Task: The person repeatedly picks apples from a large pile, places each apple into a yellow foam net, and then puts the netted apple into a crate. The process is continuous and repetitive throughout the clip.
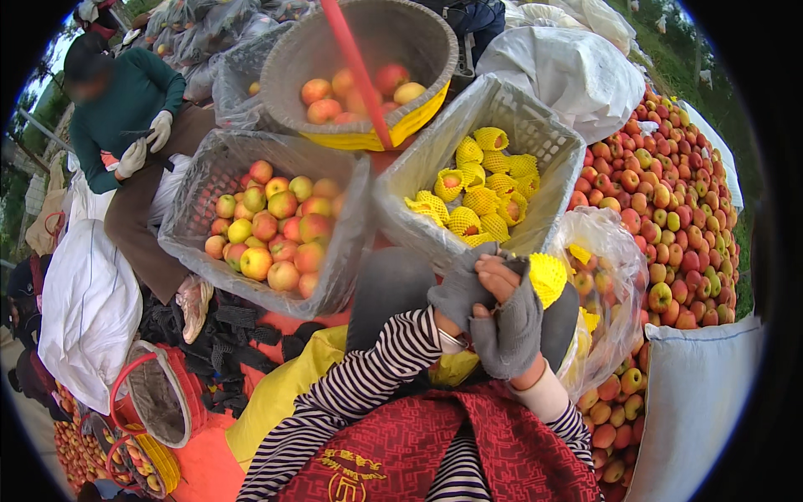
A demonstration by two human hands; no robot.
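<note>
My left hand (461,292) and my right hand (511,323), both in grey fingerless gloves, meet above my lap, palms together. Whether anything lies between them is hidden. Against the fingers of my right hand is a yellow foam net sleeve (547,280); whether it is held is unclear. Just beyond, a plastic-lined crate (408,216) holds several apples in yellow foam nets (481,201). To its left stands another lined crate (251,295) of bare apples (265,227). A clear plastic bag (618,251) with apples and yellow nets sits right of my hands.
A large round basket (426,37) with a red handle holds apples behind the crates. A big apple heap (665,188) and a white sack (696,395) are at right. At left sit a person (135,81) in white gloves, a white sack (91,314) and a red basket (160,395).
</note>
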